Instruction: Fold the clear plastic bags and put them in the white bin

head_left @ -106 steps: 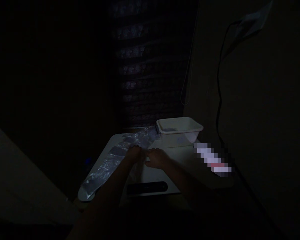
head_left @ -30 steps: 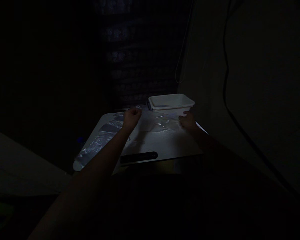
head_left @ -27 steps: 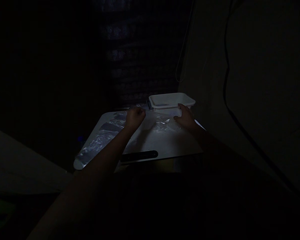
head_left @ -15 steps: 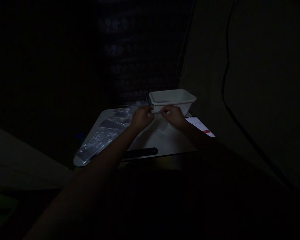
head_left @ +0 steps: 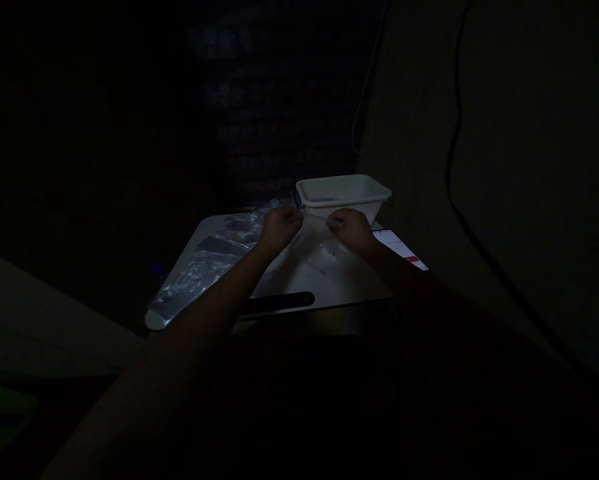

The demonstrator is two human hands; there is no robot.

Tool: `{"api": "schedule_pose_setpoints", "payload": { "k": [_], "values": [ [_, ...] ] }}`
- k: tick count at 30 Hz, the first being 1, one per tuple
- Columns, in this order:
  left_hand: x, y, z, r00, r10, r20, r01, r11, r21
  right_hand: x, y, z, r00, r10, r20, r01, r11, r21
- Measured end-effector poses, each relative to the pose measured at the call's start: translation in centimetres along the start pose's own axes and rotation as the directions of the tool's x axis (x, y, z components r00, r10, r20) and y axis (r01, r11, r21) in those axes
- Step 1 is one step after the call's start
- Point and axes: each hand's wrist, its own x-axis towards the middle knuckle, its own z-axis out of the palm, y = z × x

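Observation:
Dim light leaves much of the scene dark. Between my two hands a clear plastic bag (head_left: 320,248) hangs over the white tabletop (head_left: 274,285), stretched along its upper edge. My left hand (head_left: 280,228) pinches one end of that edge, fingers closed. The other end is in the closed fingers of my right hand (head_left: 352,229). Directly behind the hands stands a white plastic tub (head_left: 346,193), its inside only partly seen. Left of my left hand, several clear plastic bags (head_left: 214,250) lie spread in an overlapping row.
A lit phone (head_left: 400,249) lies by the table's right side, beyond my right wrist. The table has a dark slot (head_left: 279,303) along its near edge. A dark cable (head_left: 452,153) runs down the wall at right, and a thin cord loop (head_left: 363,148) hangs behind the tub.
My hands have moved slightly apart and up. The bag between them is now spread wider, hanging open to view below the fingers. The camera view has shifted a little.

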Motion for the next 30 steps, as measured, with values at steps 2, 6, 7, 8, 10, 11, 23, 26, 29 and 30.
{"api": "schedule_pose_setpoints", "payload": {
  "k": [2, 6, 7, 8, 10, 11, 23, 26, 29, 30],
  "values": [
    [-0.1, -0.2, 0.1, 0.999, 0.014, 0.044, -0.015, 0.999, 0.030, -0.1, 0.2, -0.2, 0.999, 0.027, 0.030, -0.028, 1.000, 0.013],
    [0.0, -1.0, 0.1, 0.992, -0.021, 0.128, -0.002, 0.984, 0.179, 0.0, 0.3, -0.6, 0.998, 0.049, 0.026, -0.050, 0.996, 0.080],
    [0.0, -1.2, -0.1, 0.991, -0.045, 0.126, 0.019, 0.980, 0.200, 0.0, 0.4, -0.6, 0.999, 0.050, 0.014, -0.051, 0.995, 0.082],
    [0.1, -1.4, -0.2, 0.991, -0.072, 0.114, 0.048, 0.978, 0.201, 0.0, 0.5, -0.7, 0.999, 0.050, -0.001, -0.050, 0.996, 0.077],
    [0.2, -1.5, -0.4, 0.987, -0.146, 0.066, 0.137, 0.983, 0.122, 0.0, 0.8, -0.7, 0.999, 0.051, -0.020, -0.050, 0.998, 0.043],
    [0.2, -1.5, -0.5, 0.981, -0.190, 0.044, 0.188, 0.981, 0.044, 0.0, 1.0, -0.6, 0.998, 0.060, -0.029, -0.060, 0.998, 0.018],
    [-0.1, 0.3, -0.6, 0.871, -0.479, 0.114, 0.450, 0.680, -0.578, -0.1, 1.2, -0.6, 0.947, 0.320, 0.017, -0.317, 0.931, 0.179],
    [-0.1, 0.4, -0.6, 0.869, -0.477, 0.133, 0.452, 0.653, -0.608, -0.1, 1.4, -0.5, 0.941, 0.337, 0.016, -0.334, 0.923, 0.194],
    [-0.2, 0.5, -0.6, 0.874, -0.465, 0.140, 0.445, 0.653, -0.612, 0.0, 1.4, -0.2, 0.949, 0.314, 0.006, -0.309, 0.932, 0.190],
    [-0.2, 0.5, -0.6, 0.878, -0.458, 0.141, 0.441, 0.659, -0.609, -0.1, 1.3, -0.1, 0.957, 0.289, -0.002, -0.285, 0.943, 0.174]
  ]
}}
